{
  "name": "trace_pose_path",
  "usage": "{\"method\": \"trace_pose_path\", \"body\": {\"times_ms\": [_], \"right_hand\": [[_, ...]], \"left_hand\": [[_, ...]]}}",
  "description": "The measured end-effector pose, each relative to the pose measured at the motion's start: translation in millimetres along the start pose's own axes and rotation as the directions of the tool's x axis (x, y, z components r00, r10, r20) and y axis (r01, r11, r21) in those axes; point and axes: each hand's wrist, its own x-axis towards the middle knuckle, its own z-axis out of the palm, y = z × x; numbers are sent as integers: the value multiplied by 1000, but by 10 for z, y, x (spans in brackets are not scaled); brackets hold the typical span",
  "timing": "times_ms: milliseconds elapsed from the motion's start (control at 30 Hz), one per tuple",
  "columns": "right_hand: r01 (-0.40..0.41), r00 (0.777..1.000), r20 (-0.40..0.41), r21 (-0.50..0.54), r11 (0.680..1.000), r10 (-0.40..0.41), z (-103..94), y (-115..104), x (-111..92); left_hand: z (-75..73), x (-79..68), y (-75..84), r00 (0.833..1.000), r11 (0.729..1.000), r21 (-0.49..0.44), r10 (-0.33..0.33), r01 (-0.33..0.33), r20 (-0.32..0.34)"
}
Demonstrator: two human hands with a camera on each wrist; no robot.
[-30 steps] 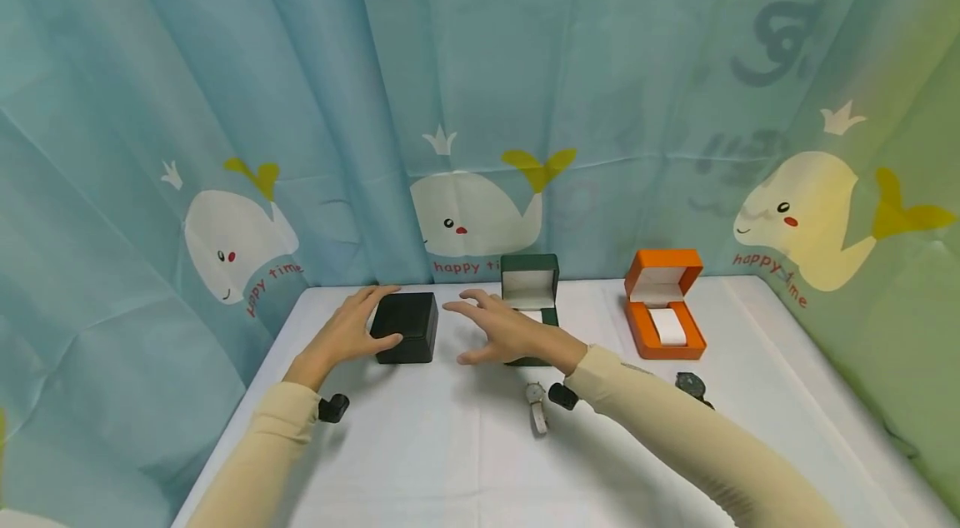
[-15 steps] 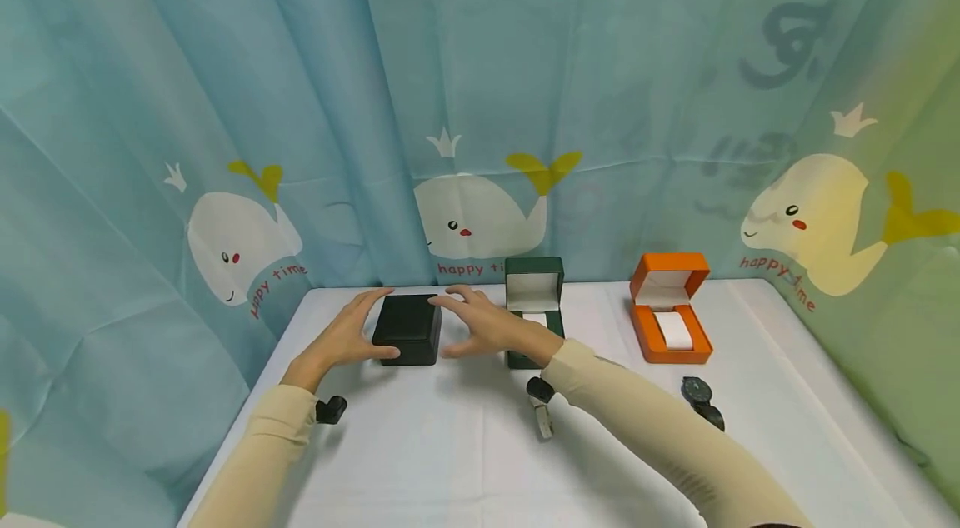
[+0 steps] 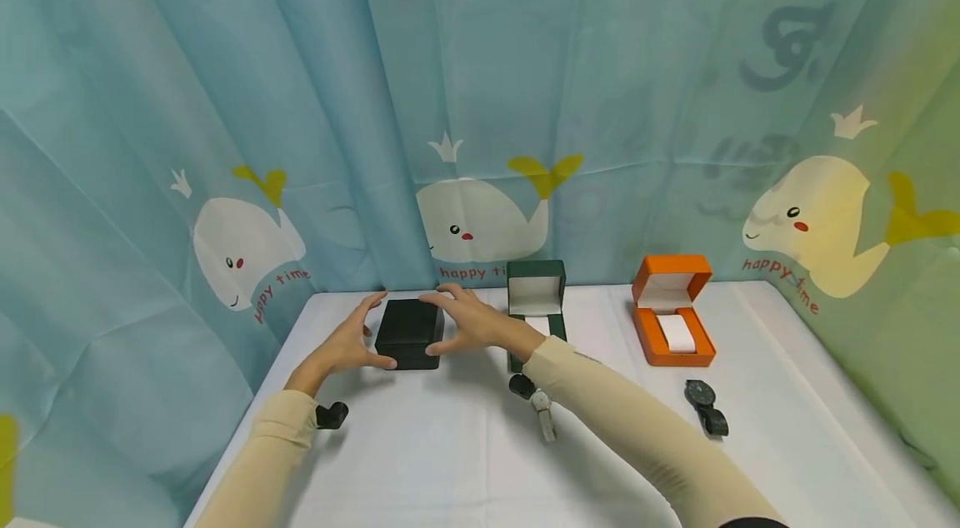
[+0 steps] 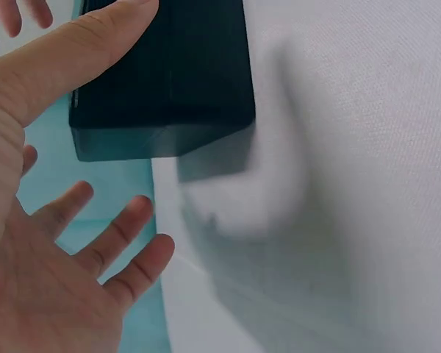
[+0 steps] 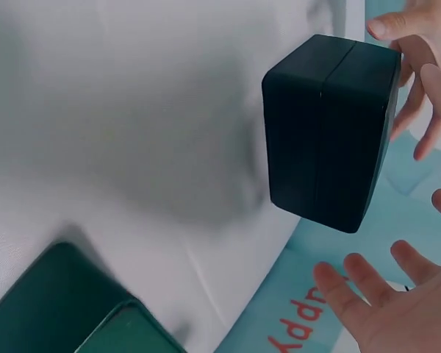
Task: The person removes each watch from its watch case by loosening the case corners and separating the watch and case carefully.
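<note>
Beige-sleeved, the left hand (image 3: pixel 345 347) spreads its fingers wide beside a closed black box (image 3: pixel 408 332), far left on the counter (image 3: pixel 420 461); the right hand (image 3: pixel 471 322), fingers likewise wide, flanks its right. We cannot confirm contact. Rightward stand an open green box (image 3: pixel 536 270) and an open orange box (image 3: pixel 671 264).

long cream sleeves (image 3: pixel 251 445), small black rounded cameras (image 3: pixel 332 415) at both wrists
</note>
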Motion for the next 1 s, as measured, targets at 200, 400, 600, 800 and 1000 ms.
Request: {"method": "trace_pose_path", "body": {"times_ms": [200, 400, 600, 800, 1000], "right_hand": [[-36, 999, -18, -2, 999, 36, 62, -10, 97], [-40, 999, -15, 16, 999, 41, 160, -27, 167], [-104, 994, 19, -10, 995, 104, 211, -12, 198], [-169, 984, 56, -17, 986, 169, 234, 21, 224], [-168, 983, 69, -20, 986, 169, 254, 33, 257]], "left_hand": [[34, 27, -81, 1000, 1000, -29, -10, 10, 16], [113, 42, -187, 998, 998, -41, -40, 42, 45], [162, 59, -210, 997, 997, -60, -42, 45, 61], [181, 92, -252, 997, 995, -82, -51, 56, 62], [183, 116, -296, 996, 993, -105, -56, 63, 70]]}}
